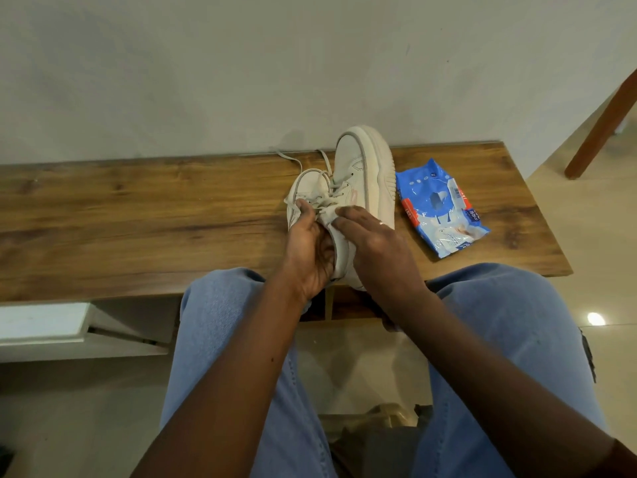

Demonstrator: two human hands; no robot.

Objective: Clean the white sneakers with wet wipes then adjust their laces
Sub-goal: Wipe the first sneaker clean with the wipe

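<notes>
- Two knees [224, 322] in light blue jeans fill the nearest part of my feed, with both bare forearms reaching forward between them.
- My view shows the left hand [308, 250] gripping the near end of the white sneaker [358, 167]. Its fingers [305, 208] are curled over the left edge of the opening.
- I see the right hand [375, 243] lying on the sneaker's right side, its fingers [348, 215] straight and close together, pressed against the white upper. A ring [382, 223] sits on one of them. I cannot tell whether a wipe lies under that palm.
- That sneaker rests on the wooden surface [138, 219], tipped so its thick sole faces right and its toe points away from me. Its laces [329, 196] are loose, their ends trailing toward the far edge.
- Just beside the sole, not touching it, a blue pack of wet wipes [441, 208] lies flat.
- Farther off I see a pale wall [241, 63], and a slanted wooden leg [603, 125] at far right.
</notes>
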